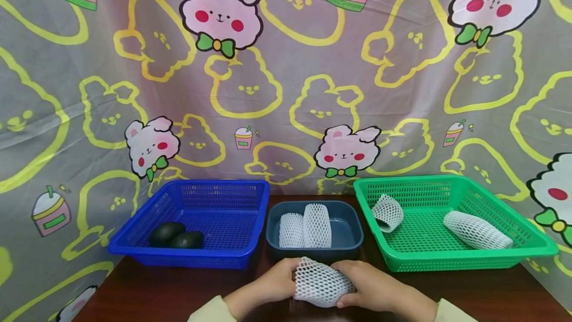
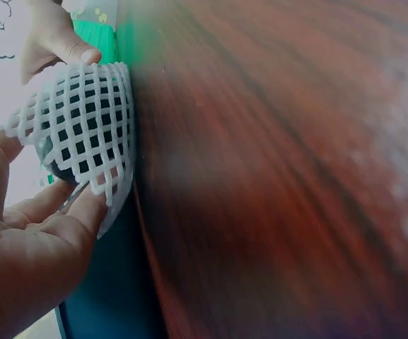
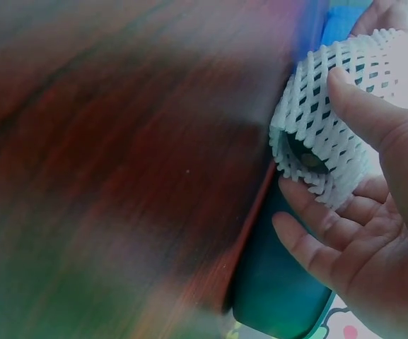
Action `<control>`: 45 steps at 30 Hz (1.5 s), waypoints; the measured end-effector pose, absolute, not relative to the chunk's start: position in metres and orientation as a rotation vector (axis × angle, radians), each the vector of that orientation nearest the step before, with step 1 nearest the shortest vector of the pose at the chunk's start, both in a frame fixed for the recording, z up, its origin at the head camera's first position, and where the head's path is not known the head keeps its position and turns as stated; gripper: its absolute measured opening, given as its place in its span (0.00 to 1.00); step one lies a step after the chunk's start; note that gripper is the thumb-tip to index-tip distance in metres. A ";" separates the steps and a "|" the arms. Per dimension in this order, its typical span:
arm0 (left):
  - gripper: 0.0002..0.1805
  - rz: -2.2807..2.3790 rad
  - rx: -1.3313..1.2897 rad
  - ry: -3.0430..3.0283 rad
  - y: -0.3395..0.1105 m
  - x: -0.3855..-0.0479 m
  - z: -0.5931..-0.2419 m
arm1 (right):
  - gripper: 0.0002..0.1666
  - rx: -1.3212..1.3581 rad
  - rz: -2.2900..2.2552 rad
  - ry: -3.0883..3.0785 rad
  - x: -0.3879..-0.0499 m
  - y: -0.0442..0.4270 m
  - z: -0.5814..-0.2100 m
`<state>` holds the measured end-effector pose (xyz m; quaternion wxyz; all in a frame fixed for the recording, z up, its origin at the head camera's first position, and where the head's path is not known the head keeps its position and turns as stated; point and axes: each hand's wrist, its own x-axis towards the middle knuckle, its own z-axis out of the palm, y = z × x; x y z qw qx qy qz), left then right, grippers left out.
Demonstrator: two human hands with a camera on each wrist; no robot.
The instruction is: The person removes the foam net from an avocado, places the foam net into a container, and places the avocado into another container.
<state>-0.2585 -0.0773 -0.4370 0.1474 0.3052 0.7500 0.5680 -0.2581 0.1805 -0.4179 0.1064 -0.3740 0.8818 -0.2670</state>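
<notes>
Both hands hold a white foam net sleeve [image 1: 322,283] over the table, in front of the grey-blue tub. Through its mesh a dark avocado [image 3: 307,152] shows inside. My left hand [image 1: 280,278] pinches the sleeve's left end between thumb and fingers, as the left wrist view also shows. On the right end, my right hand [image 1: 377,284] grips with the thumb on the net and fingers around the far side. Two dark avocados [image 1: 167,234] lie in the near left corner of the blue basket [image 1: 187,258].
The grey-blue tub [image 1: 346,230] holds two white foam nets [image 1: 317,226]. To the right, the green basket [image 1: 456,262] has a net with an open end [image 1: 388,212] at its left and a longer net [image 1: 477,230] at its right. A patterned cloth [image 1: 286,88] hangs behind.
</notes>
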 end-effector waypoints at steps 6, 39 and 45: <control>0.20 1.492 0.911 2.352 -0.071 -0.260 -0.435 | 0.37 -1.116 -0.796 2.597 -0.257 0.180 -0.419; 0.26 1.615 0.820 2.275 -0.084 -0.258 -0.436 | 0.19 -1.242 -0.784 2.736 -0.256 0.180 -0.421; 0.27 1.627 0.815 2.238 -0.091 -0.258 -0.433 | 0.17 -1.258 -0.785 2.755 -0.256 0.180 -0.420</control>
